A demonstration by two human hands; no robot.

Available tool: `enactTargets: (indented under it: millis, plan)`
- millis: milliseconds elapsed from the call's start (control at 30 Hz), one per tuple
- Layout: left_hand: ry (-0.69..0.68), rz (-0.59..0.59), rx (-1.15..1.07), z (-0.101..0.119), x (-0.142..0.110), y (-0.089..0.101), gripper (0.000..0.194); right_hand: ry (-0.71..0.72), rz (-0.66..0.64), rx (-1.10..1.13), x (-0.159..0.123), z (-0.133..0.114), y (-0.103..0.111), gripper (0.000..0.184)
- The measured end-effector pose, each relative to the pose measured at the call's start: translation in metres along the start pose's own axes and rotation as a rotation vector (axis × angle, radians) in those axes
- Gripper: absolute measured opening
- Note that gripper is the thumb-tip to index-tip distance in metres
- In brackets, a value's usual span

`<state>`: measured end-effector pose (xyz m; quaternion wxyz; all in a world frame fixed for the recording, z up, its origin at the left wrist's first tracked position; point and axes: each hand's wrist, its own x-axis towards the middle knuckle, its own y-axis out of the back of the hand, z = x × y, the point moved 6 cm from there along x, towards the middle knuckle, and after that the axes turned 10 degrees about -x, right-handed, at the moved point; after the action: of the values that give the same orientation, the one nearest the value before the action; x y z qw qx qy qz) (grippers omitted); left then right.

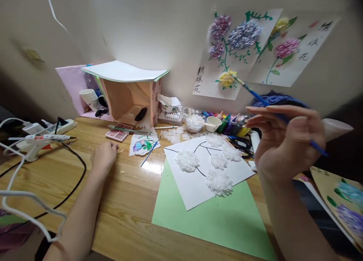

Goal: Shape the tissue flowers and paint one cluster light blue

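My right hand (286,140) is raised at the right, its fingers closed on a blue-handled paintbrush (255,94) whose tip points up toward the wall pictures. My left hand (104,157) rests on the wooden table (56,178) with fingers curled under, near a small palette sheet (143,144) smeared with paint; whether it holds anything is hidden. Between the hands lies a white sheet (195,185) with black drawn stems and several white tissue flowers (187,161), on a green sheet (215,219).
A glue gun (36,140), power strip (53,127) and cables lie at the left. A wooden box (130,100), paper cups (88,96), small bowls (213,123), paint tubes (232,128) and a second blue brush (150,152) sit at the back. Flower pictures (238,45) hang on the wall.
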<state>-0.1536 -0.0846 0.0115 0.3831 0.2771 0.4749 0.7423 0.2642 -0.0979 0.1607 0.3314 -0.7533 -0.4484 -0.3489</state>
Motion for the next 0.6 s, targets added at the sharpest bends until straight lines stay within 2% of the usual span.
enactTargets:
  millis: [100,233,433,600]
  plan:
    - [-0.012,-0.072,0.022,-0.004,0.001,-0.012,0.035,0.013,-0.044,0.006,0.006,-0.004,-0.016,0.024]
    - [-0.02,-0.144,-0.023,-0.002,-0.001,-0.025,0.038,-0.035,-0.064,-0.025,0.009,0.002,-0.019,0.021]
    - [-0.022,-0.17,-0.096,0.013,-0.01,-0.038,0.045,-0.16,-0.374,-0.111,0.006,0.02,-0.031,0.015]
    - [-0.027,-0.277,-0.171,0.018,-0.015,-0.051,0.051,-0.114,-0.345,-0.094,0.01,0.023,-0.029,0.014]
